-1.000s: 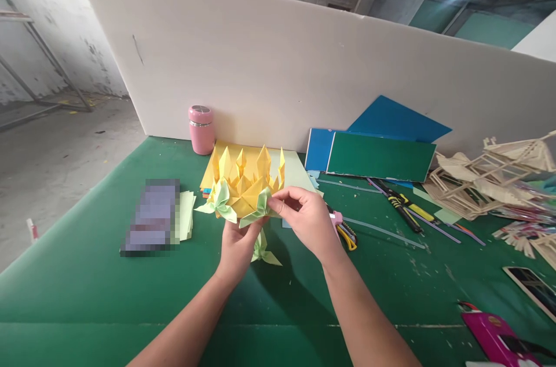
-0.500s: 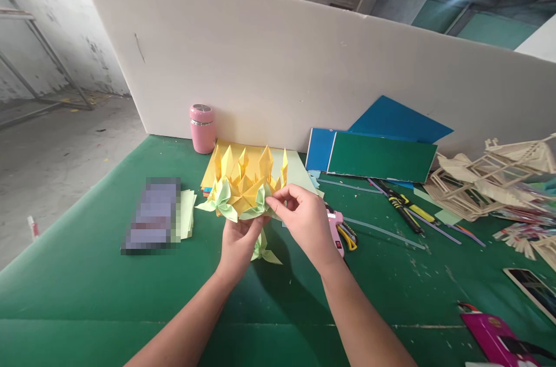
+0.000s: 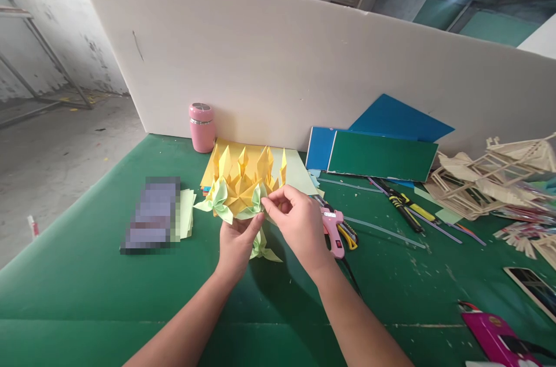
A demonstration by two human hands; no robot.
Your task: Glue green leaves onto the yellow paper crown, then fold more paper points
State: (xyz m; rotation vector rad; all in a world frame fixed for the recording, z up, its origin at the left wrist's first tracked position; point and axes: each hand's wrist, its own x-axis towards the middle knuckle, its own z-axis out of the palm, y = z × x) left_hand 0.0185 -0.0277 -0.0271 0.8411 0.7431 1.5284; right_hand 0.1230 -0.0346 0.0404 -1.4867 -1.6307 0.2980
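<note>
A folded paper flower (image 3: 240, 190) with upright yellow points and pale green leaves is held above the table in front of me. My left hand (image 3: 234, 239) grips it from below, thumb pressed at its lower front edge. With thumb and index finger, my right hand (image 3: 297, 222) pinches the green paper leaf (image 3: 258, 200) at the flower's front right. Another green leaf (image 3: 220, 203) spreads out on the left side. Under the flower, a green leafy piece (image 3: 263, 251) shows behind my left hand; whether it is joined to the flower I cannot tell.
A pink glue gun (image 3: 333, 231) lies right of my right hand, near a yellow-handled cutter (image 3: 348, 237). Behind the flower are paper sheets (image 3: 299, 167) and a pink flask (image 3: 202, 128). Green paper (image 3: 186, 213) and a blurred dark object (image 3: 152, 213) lie left. A stick model (image 3: 473, 182) stands right.
The flower and both hands have shifted slightly left. My right hand still pinches the leaf, and more of the glue gun shows beside it.
</note>
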